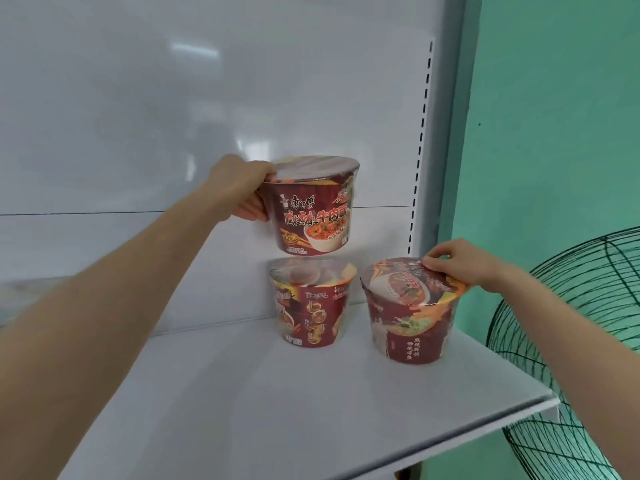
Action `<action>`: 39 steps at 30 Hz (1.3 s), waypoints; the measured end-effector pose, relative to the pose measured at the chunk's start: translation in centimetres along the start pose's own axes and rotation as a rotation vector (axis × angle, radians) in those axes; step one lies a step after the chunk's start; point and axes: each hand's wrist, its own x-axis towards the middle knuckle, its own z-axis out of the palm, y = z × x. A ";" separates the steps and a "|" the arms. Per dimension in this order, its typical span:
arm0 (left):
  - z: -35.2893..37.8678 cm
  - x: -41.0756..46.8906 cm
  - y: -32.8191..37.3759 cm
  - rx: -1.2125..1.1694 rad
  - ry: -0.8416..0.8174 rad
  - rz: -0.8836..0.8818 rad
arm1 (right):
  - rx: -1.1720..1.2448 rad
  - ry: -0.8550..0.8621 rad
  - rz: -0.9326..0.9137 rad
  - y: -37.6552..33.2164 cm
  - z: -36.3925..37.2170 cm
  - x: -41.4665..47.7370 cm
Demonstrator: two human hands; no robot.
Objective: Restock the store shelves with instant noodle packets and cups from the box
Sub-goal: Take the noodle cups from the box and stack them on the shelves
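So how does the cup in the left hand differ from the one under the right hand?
The left hand grips the raised cup by its side above a third cup; the front cup sits on the shelf, the right hand gripping its lid rim. The raised cup shows its big-lettered front; the front cup shows small side text. Both are red, film-wrapped cups.

The upper cup point(313, 216) is dark red with orange lettering; the rear cup point(311, 313) at its 6 o'clock and the right cup point(412, 327) at 4 o'clock are dark red, orange-rimmed. The shelf point(277, 410) is white, the wall point(554, 116) teal, the fan guard point(568, 327) a dark green mesh
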 end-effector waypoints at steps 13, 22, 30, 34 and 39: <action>5.0 0.7 0.4 0.068 0.006 -0.128 | 0.117 -0.144 -0.030 1.7 1.8 8.7; 8.7 1.1 1.1 0.127 -0.015 -0.146 | 0.130 -0.182 -0.028 2.1 2.1 10.6; 8.7 1.5 2.1 0.234 -0.142 -0.186 | 0.101 -0.182 -0.040 2.0 2.2 10.6; 8.5 1.6 2.3 0.261 -0.138 -0.188 | 0.101 -0.168 -0.033 1.8 2.3 10.5; 8.8 1.5 1.9 0.225 -0.089 -0.179 | 0.120 -0.139 0.005 1.7 2.6 10.4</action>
